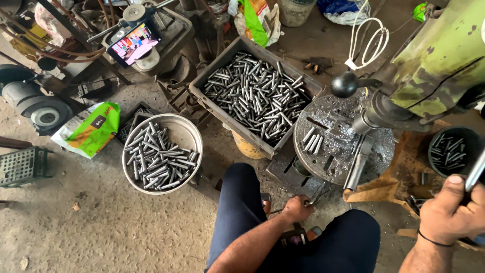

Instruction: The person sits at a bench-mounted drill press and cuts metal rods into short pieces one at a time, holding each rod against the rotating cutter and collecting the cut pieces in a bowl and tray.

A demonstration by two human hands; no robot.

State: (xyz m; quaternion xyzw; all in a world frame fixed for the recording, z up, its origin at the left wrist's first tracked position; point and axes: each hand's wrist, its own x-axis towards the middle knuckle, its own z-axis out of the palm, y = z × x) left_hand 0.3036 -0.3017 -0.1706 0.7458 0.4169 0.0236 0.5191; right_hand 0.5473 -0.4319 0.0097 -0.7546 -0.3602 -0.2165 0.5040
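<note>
My left hand (297,208) is down between my knees, fingers closed around a thin metal lever or rod (314,198) below the round drill table (376,151). My right hand (451,210) grips the shiny feed handle (476,172) of the green drill press (440,55) at the right edge. Several short steel pins (313,141) lie on the round table, which is covered in metal chips. The spindle and chuck (371,115) hang above the table, with a grey clamp bar (357,164) under them.
A grey rectangular crate (218,68) full of steel pins (257,93) sits ahead. A round metal basin (191,132) with more pins stands to the left, a black bucket (470,135) of pins to the right. A phone (134,43) is propped at the back left.
</note>
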